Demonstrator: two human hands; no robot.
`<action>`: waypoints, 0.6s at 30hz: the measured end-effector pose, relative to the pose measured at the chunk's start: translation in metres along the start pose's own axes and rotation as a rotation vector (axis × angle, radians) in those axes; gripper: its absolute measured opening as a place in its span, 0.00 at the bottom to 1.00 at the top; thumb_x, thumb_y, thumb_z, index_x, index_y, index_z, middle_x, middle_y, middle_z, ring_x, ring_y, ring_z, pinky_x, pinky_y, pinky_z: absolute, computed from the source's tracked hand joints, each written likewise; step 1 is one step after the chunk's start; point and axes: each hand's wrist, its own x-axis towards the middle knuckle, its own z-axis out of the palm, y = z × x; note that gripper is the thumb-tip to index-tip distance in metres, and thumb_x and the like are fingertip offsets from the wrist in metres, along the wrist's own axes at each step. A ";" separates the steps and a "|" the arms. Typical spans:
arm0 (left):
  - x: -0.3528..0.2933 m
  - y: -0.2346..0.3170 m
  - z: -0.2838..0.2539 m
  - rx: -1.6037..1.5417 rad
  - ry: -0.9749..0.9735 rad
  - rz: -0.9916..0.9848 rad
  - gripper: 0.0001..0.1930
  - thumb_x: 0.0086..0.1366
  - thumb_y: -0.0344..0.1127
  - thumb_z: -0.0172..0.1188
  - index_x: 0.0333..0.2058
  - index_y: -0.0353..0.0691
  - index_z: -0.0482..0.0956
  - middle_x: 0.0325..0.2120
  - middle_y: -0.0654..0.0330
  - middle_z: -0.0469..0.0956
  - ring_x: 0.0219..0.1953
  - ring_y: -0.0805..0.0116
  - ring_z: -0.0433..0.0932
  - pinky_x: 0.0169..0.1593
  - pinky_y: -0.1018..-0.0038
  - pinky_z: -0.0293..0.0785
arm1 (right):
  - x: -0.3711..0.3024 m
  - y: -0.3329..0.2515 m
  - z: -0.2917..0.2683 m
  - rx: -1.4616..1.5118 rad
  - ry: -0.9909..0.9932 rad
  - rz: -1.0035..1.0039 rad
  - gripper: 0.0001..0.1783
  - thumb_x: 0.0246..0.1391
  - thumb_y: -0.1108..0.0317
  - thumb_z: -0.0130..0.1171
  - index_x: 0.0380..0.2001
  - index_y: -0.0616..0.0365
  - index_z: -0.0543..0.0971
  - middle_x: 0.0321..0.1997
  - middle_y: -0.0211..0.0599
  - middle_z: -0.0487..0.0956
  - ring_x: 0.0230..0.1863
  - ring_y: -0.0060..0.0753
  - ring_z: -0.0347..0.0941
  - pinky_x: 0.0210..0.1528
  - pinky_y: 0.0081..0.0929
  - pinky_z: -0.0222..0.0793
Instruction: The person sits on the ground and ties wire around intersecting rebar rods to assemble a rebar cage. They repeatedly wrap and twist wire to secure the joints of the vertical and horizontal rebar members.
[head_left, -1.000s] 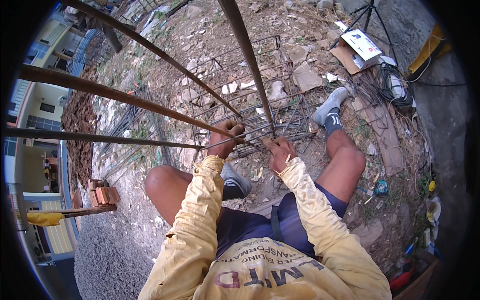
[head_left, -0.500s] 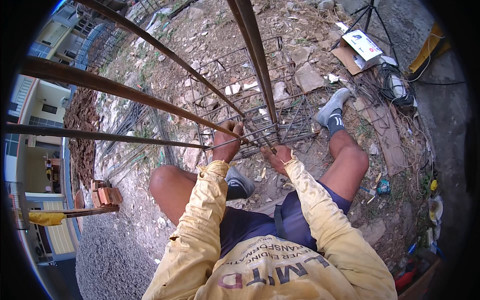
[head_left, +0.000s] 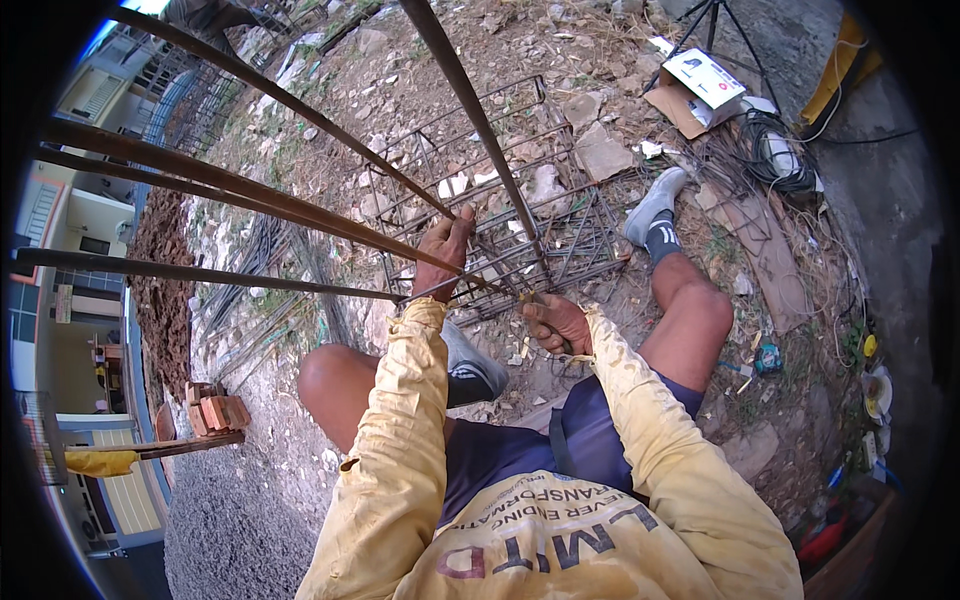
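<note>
Open ground (head_left: 630, 304) lies between right knee (head_left: 697, 310) and right hand (head_left: 558, 325), curled round a tool (head_left: 526, 297); left hand (head_left: 442, 256), grip unclear, is among five long rebars (head_left: 130, 152).

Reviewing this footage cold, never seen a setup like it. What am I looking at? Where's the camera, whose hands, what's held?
No robot here: it's a person working bare-handed. The view comes from the left of two wide fisheye cameras on their head, looking down, so straight edges bend toward the rim.

Long rusty rods slant in from the top and left. The left hand is up against them; the right hand is curled beside it, and what it holds is too small to make out.

Past the hands, a metal bar frame lies on stony ground. Upper right are a cardboard box and coiled black cable; at left, bricks and gravel.
</note>
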 end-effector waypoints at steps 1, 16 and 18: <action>0.005 -0.004 0.003 -0.007 0.028 0.058 0.33 0.65 0.65 0.50 0.28 0.33 0.75 0.22 0.62 0.68 0.28 0.72 0.65 0.33 0.73 0.63 | -0.001 0.000 0.002 -0.113 0.066 -0.062 0.29 0.50 0.43 0.64 0.42 0.56 0.71 0.17 0.28 0.68 0.10 0.18 0.61 0.10 0.19 0.54; -0.004 0.002 0.004 -0.299 0.025 0.045 0.24 0.62 0.55 0.62 0.41 0.38 0.77 0.28 0.65 0.74 0.23 0.81 0.66 0.24 0.82 0.63 | -0.007 0.007 -0.009 -0.225 0.116 -0.130 0.33 0.62 0.38 0.44 0.46 0.59 0.78 0.26 0.30 0.76 0.17 0.19 0.68 0.21 0.18 0.63; 0.002 -0.009 0.002 -0.288 0.017 0.010 0.24 0.61 0.55 0.63 0.41 0.37 0.75 0.29 0.64 0.76 0.24 0.80 0.67 0.25 0.81 0.65 | -0.001 0.002 -0.004 -0.573 0.340 -0.161 0.34 0.64 0.39 0.39 0.44 0.60 0.79 0.24 0.32 0.76 0.18 0.20 0.69 0.22 0.20 0.64</action>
